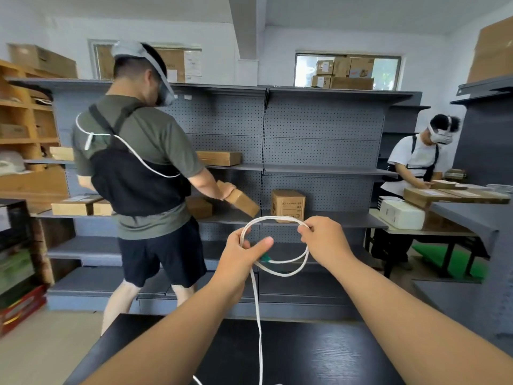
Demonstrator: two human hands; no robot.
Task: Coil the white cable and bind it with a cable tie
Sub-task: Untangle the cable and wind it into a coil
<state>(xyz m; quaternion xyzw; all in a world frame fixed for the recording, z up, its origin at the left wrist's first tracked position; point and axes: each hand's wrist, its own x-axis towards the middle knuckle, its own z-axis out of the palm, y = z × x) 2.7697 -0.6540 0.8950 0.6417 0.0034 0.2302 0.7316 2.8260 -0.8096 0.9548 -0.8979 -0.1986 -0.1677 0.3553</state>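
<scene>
The white cable [277, 218] forms a loop of a few turns held up in front of me above the dark table [305, 354]. My left hand [241, 254] grips the loop's left side, thumb stretched across it. My right hand [323, 237] pinches the top right of the loop. A small green piece [265, 257] shows at the loop's lower left, beside my left thumb. One loose strand [259, 329] hangs from my left hand down to the table and runs out of the bottom of the view. No cable tie can be made out with certainty.
Grey pegboard shelving [319, 151] with cardboard boxes [288, 204] stands behind the table. A person in a green shirt [138, 162] stands at the shelves on the left, holding a box. Another person [416, 165] works at a table [433, 232] on the right.
</scene>
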